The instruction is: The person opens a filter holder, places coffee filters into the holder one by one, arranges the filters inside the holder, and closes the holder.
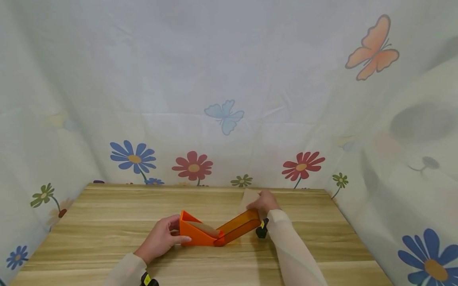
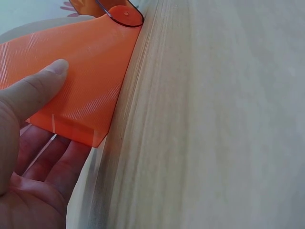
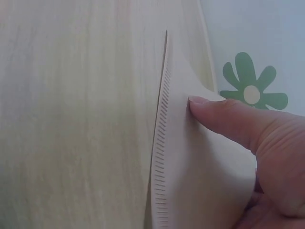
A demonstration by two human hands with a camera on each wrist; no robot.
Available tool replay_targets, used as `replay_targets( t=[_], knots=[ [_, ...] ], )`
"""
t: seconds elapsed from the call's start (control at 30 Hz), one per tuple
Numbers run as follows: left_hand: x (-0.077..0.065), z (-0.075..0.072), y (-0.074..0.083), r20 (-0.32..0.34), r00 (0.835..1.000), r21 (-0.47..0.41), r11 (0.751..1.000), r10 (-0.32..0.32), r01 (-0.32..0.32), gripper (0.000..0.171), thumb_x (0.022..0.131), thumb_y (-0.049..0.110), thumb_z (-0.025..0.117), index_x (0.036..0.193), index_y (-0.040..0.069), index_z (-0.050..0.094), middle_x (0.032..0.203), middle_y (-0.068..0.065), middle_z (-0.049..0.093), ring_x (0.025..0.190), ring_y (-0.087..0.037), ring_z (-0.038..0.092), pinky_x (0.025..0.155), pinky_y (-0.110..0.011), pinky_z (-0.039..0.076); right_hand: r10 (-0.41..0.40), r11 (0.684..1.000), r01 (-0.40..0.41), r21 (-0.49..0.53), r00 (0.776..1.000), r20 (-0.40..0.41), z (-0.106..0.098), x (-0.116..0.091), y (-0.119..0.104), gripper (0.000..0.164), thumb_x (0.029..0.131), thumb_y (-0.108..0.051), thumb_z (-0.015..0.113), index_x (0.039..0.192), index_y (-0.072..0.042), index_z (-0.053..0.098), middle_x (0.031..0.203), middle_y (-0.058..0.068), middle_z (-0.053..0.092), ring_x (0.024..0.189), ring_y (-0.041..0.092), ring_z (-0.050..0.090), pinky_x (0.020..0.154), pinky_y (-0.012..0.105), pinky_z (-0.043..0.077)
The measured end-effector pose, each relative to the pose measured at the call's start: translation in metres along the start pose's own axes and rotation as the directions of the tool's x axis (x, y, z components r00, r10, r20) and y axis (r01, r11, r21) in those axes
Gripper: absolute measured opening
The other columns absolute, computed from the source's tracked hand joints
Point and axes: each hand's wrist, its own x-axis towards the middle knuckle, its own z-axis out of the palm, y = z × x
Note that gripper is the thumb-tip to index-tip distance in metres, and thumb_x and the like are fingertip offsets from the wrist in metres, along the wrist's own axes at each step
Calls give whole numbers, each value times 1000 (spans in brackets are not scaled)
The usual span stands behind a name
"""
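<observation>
On the table, an orange coffee filter holder point(image 1: 196, 235) stands with its see-through amber lid point(image 1: 240, 227) swung out to the right on a round hinge. Brown paper filters point(image 1: 204, 227) lie inside it. My left hand point(image 1: 162, 236) grips the holder's left end, the thumb point(image 2: 45, 86) flat on its orange side and the fingers around the back edge. Above the lid's far end, my right hand point(image 1: 265, 201) pinches a paper coffee filter point(image 3: 190, 162) with a crimped edge. The thumb presses its face; the other fingers are mostly hidden behind it.
The wood-grain table point(image 1: 136, 202) runs back to a white curtain point(image 1: 229, 59) printed with flowers and butterflies, which also hangs along both sides. A black wrist strap device point(image 1: 262, 229) sits on the right wrist near the lid's end.
</observation>
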Motion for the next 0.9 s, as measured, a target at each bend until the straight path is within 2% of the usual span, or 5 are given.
replay_targets(
  t=[0.17,0.37,0.5,0.67,0.9],
  knots=[
    [0,1,0,0,1000,-11,1000,-6,6,56,80,39,86,127,16,66,123,-4,72,106,-21,70,89,-27,61,20,998,-20,56,1000,10,-2,3,6,70,71,-22,94,127,6,63,122,21,66,101,35,60,99,54,53],
    [0,1,-1,2,1000,-21,1000,-10,10,57,80,39,87,127,15,66,123,-4,72,106,-21,69,89,-27,61,10,989,-15,145,1000,30,-10,-2,9,41,73,-19,92,105,-3,73,101,13,69,87,30,61,71,37,57],
    [0,1,0,3,1000,-24,1000,-9,9,57,80,39,87,127,16,66,123,-4,72,106,-21,69,90,-27,61,22,976,-33,214,998,52,-17,-8,7,26,78,-23,87,95,-9,74,97,10,68,88,30,60,65,34,54],
    [-1,0,0,-3,1000,-23,1000,-5,5,57,79,40,87,127,15,66,123,-4,72,106,-21,69,90,-28,60,-72,977,64,205,997,31,-27,-16,4,21,86,-30,79,85,-9,74,86,7,65,83,26,57,65,32,50],
    [0,1,-1,4,1000,-19,1000,0,0,58,80,40,87,127,15,66,123,-4,72,106,-21,69,89,-27,60,-163,958,160,237,987,-9,-43,-30,0,24,90,-31,80,93,-7,79,93,7,73,81,21,62,72,31,56]
  ],
)
